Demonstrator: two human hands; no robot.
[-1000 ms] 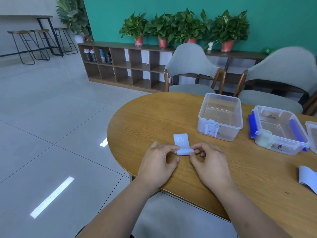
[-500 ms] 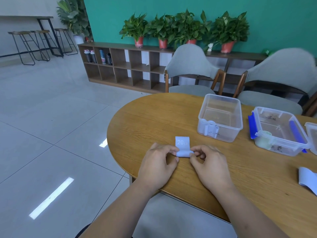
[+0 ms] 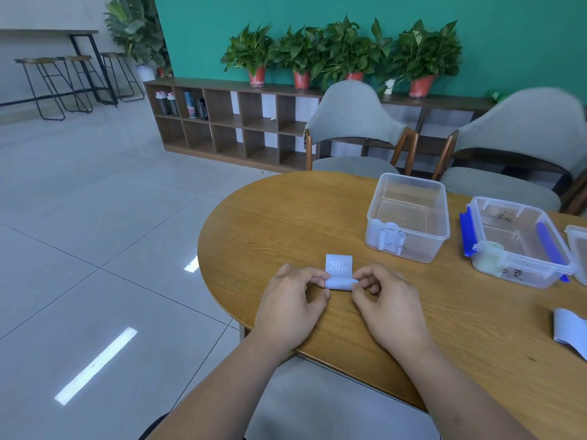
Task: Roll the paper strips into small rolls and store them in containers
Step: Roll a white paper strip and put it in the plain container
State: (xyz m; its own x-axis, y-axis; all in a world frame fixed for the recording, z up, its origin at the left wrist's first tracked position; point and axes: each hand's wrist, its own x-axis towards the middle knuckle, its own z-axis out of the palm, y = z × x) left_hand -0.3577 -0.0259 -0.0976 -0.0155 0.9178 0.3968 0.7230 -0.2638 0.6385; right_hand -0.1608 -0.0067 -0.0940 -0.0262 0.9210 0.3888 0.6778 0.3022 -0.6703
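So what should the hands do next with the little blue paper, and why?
Probably roll the paper strip forward over its flat tail. The left hand and right hand pinch the ends of the rolled part, but the piece marked 20 LB lies flat on the table, so it isn't ready for the open container yet.

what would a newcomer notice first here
The left hand and right hand meet near the front edge of the wooden table, pinching the ends of a pale blue paper strip, partly rolled, its flat end printed 20 LB. Behind it to the right stand an open clear container with pale rolls in its near corner and a blue-clasped container.
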